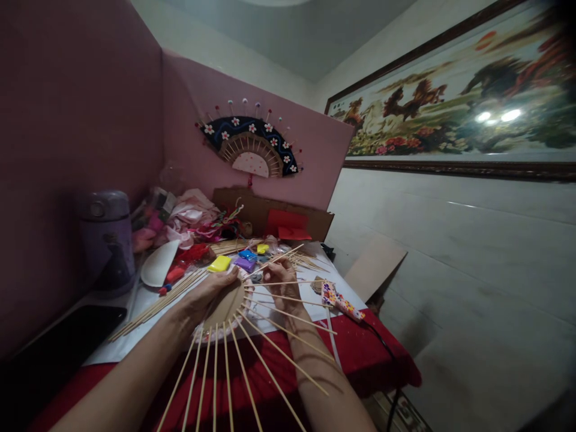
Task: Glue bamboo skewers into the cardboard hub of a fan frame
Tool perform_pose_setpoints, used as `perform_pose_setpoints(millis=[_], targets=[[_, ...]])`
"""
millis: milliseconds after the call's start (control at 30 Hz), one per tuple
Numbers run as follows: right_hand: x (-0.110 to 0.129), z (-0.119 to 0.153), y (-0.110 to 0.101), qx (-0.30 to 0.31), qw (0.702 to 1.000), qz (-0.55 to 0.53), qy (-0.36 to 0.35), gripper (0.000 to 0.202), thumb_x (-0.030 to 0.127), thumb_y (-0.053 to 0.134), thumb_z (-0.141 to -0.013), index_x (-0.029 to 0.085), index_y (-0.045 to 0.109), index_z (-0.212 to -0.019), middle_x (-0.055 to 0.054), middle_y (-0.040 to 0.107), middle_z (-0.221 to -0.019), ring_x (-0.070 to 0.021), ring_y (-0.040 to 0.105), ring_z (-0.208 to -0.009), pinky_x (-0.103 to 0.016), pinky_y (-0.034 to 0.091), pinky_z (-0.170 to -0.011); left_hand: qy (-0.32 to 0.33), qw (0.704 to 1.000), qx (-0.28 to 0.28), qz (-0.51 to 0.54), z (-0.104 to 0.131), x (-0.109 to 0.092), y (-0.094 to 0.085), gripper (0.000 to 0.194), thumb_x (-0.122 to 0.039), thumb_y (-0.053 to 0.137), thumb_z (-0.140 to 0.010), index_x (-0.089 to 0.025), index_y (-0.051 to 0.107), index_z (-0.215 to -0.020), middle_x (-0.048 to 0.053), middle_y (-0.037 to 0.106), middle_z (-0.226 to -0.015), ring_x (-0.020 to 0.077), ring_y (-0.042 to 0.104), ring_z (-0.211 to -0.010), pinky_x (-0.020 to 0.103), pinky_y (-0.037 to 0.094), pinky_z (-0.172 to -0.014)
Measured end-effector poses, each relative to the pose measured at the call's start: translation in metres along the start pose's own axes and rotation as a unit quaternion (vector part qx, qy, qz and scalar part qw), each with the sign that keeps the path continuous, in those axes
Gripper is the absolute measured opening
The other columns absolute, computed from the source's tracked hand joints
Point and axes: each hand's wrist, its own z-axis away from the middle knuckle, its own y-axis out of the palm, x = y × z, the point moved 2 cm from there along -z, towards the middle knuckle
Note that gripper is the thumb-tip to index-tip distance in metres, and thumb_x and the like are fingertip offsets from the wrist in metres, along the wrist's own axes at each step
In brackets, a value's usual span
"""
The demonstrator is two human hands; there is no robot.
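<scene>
My left hand (204,300) grips the edge of a brown cardboard fan base (226,309), its thumb lying on the flat face. Floral trim shows around the base's rim. Several thin bamboo sticks (229,375) radiate from that rim, toward me and to the right. My right hand (283,279), fingers closed, pinches another bamboo stick (294,249) at the far side of the fan base; this stick slants up to the right, its near end at the rim. Just right of my right hand lies a flower-patterned glue gun (339,300) with a black cord.
Loose bamboo sticks (157,305) lie on the white sheet at left, near a purple tumbler (107,240) and a black phone (72,336). Yellow clay packs (220,263), a purple pack (245,264) and crumpled pink cloth (193,210) sit behind. A finished decorated fan (252,135) hangs on the pink board.
</scene>
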Motion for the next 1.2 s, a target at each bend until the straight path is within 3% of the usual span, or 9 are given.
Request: perform_pose_setpoints(millis=[367, 700, 1000, 1200], targets=[[0.0031, 0.0004, -0.0004, 0.016, 1.0, -0.017, -0.007, 0.012, 0.017, 0.064, -0.06, 0.024, 0.055, -0.064, 0.005, 0.061, -0.057, -0.0065, 0.045, -0.043, -0.017, 0.035, -0.04, 0.009, 0.999, 0.016, 0.05, 0.0001, 0.0014, 0.0016, 0.022, -0.029, 0.067, -0.068, -0.013, 0.065, -0.083, 0.008, 0.069, -0.074, 0.0185, 0.063, -0.063, 0.029, 0.049, -0.061], [0.0053, 0.0035, -0.0019, 0.081, 0.996, -0.016, -0.021, 0.01, 0.011, 0.061, -0.066, 0.018, 0.056, -0.07, 0.002, 0.063, -0.062, -0.0064, 0.048, -0.048, -0.018, 0.038, -0.048, -0.025, 0.999, -0.022, 0.023, 0.0071, -0.0052, 0.0057, 0.013, -0.025, 0.065, -0.067, -0.013, 0.063, -0.068, 0.006, 0.067, -0.06, 0.0169, 0.061, -0.049, 0.026, 0.048, -0.048], [0.0027, 0.0019, -0.0062, 0.107, 0.993, -0.035, 0.023, 0.011, 0.014, 0.067, -0.066, 0.018, 0.059, -0.072, 0.001, 0.064, -0.066, -0.0052, 0.05, -0.05, -0.017, 0.04, -0.05, -0.004, 1.0, -0.016, 0.009, 0.0019, -0.0026, 0.0003, 0.012, -0.024, 0.065, -0.065, -0.014, 0.063, -0.071, 0.005, 0.067, -0.062, 0.0166, 0.06, -0.05, 0.026, 0.046, -0.049], [0.0003, 0.0028, -0.0071, 0.121, 0.99, -0.048, 0.049, 0.009, 0.02, 0.068, -0.067, 0.018, 0.063, -0.074, 0.0, 0.064, -0.073, -0.0056, 0.052, -0.056, -0.016, 0.04, -0.05, -0.023, 0.999, -0.03, -0.002, 0.0025, -0.0039, 0.0004, 0.015, -0.025, 0.065, -0.065, -0.012, 0.064, -0.071, 0.007, 0.067, -0.061, 0.02, 0.062, -0.054, 0.03, 0.048, -0.054]])
